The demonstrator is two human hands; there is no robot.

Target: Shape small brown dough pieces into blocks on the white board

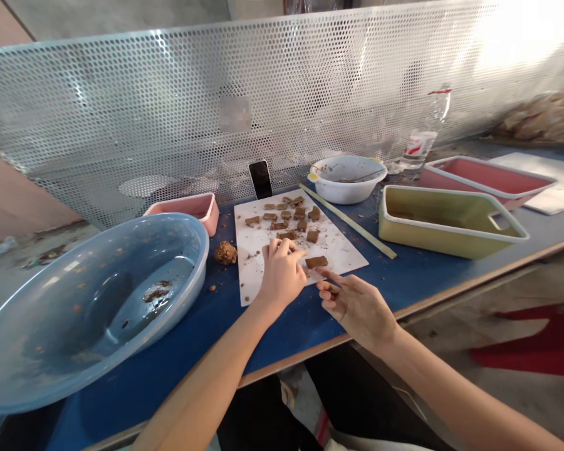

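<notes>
A white board (256,282) lies on the blue table, with several small brown clay-like pieces (286,215) and crumbs on it. My left hand (284,269) is over the board's near part, palm down, its bent fingers apart close to the brown pieces; what lies under the palm is hidden. A flat brown rectangular piece (316,262) rests between my two hands. Beside it, at the board's near edge, my right hand (355,307) is turned partly palm up, index finger stretched toward that piece and the other fingers loosely bent. A rough brown lump (225,252) sits left of the board.
At left stands a large blue basin (195,275), a pink container (211,216) behind it. A phone (262,180) leans on the perforated metal screen (178,125). Rightward are a stick (352,223), white bowl (348,193), green bin (427,235), pink bin (540,183) and bottle (420,144).
</notes>
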